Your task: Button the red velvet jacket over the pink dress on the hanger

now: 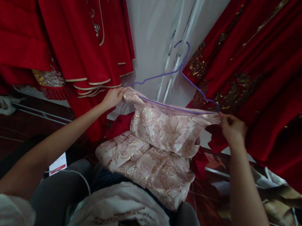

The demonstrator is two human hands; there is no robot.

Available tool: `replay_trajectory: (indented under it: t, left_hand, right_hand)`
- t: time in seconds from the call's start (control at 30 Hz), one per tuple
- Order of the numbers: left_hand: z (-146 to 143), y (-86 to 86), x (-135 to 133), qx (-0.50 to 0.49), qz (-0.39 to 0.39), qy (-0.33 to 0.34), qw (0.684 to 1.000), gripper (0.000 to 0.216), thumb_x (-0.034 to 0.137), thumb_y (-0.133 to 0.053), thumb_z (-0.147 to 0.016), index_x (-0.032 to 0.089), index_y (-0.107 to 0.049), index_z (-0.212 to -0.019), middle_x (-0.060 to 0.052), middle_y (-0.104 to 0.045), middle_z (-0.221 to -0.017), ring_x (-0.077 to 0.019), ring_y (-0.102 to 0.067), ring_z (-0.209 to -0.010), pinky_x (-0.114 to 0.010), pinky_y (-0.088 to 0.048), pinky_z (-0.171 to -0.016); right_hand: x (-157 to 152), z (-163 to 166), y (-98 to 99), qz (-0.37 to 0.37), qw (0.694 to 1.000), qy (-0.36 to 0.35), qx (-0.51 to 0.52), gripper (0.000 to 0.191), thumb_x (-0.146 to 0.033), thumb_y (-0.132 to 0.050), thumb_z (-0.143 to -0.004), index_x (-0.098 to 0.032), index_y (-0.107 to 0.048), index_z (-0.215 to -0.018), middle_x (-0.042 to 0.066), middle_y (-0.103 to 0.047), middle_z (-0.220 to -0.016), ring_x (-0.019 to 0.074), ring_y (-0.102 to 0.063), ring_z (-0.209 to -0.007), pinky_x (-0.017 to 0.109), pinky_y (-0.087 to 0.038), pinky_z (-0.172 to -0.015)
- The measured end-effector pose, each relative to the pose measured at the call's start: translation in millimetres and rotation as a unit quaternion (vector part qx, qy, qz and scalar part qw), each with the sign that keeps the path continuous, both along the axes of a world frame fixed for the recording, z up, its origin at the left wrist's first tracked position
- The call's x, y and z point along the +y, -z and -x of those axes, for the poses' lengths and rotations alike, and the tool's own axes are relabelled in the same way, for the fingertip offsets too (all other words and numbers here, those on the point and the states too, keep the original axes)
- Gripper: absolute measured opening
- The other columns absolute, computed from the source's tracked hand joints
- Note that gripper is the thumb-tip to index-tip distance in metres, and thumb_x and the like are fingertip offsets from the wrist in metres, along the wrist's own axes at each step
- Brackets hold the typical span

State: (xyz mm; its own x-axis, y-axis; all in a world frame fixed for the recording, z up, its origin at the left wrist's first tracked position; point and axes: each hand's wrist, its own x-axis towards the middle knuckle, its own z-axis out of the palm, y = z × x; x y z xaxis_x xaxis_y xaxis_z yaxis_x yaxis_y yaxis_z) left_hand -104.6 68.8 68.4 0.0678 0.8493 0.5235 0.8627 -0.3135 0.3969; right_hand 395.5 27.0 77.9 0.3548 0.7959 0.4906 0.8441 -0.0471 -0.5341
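Note:
A pale pink dress (165,129) with a gold-and-pink floral pattern hangs on a purple wire hanger (179,68) in front of me. Its skirt drapes down over my lap. My left hand (113,98) is closed on the dress's left shoulder at that end of the hanger. At the opposite end, my right hand (232,129) pinches the other shoulder, with the hanger's corner close by. The hanger's hook points up and away from me, before a pale wall; whether it touches anything there I cannot tell.
Red garments with gold trim (91,53) hang on the left, and more red embroidered cloth (255,76) hangs on the right. White metal poles (175,55) rise between them. Bundled bags and cords (278,200) lie on the dark red floor. A phone-like white card (58,163) rests by my left thigh.

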Motion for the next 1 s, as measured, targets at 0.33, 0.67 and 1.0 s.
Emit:
replay_trajectory:
  t: [0.33,0.67,1.0]
  left_hand:
    - [-37,-9.3,-61,0.159,-0.047,0.202,0.965,0.041,0.041,-0.032,-0.098,0.017,-0.066,-0.099,-0.008,-0.061,-0.094,-0.0181,-0.058,-0.090,-0.030,-0.047,-0.080]
    - [-116,-6.3,-36,0.188,-0.123,0.232,0.946,0.038,0.039,-0.038,-0.097,0.023,-0.072,-0.094,-0.007,-0.052,-0.134,-0.0241,-0.043,-0.127,-0.058,-0.008,-0.117]
    - [-81,-0.1,-23,0.173,-0.120,0.202,0.956,0.037,0.042,-0.041,-0.096,0.024,-0.073,-0.092,-0.006,-0.060,-0.101,-0.0201,-0.052,-0.101,-0.051,-0.023,-0.110]
  right_hand:
    - [-51,43,5.9,0.102,0.928,-0.341,0.114,0.040,-0.058,-0.057,-0.083,-0.021,-0.070,-0.090,0.005,-0.072,-0.088,0.0207,-0.065,-0.078,0.031,-0.050,-0.069]
    - [-51,91,18.3,0.001,0.940,-0.305,0.155,0.029,-0.046,-0.054,-0.086,-0.020,-0.067,-0.089,0.004,-0.069,-0.087,0.0190,-0.064,-0.081,0.029,-0.048,-0.075]
    - [-42,24,41.3,-0.056,0.970,-0.077,0.223,0.034,-0.043,-0.057,-0.078,-0.016,-0.071,-0.095,0.008,-0.071,-0.090,0.0203,-0.062,-0.079,0.031,-0.047,-0.073]
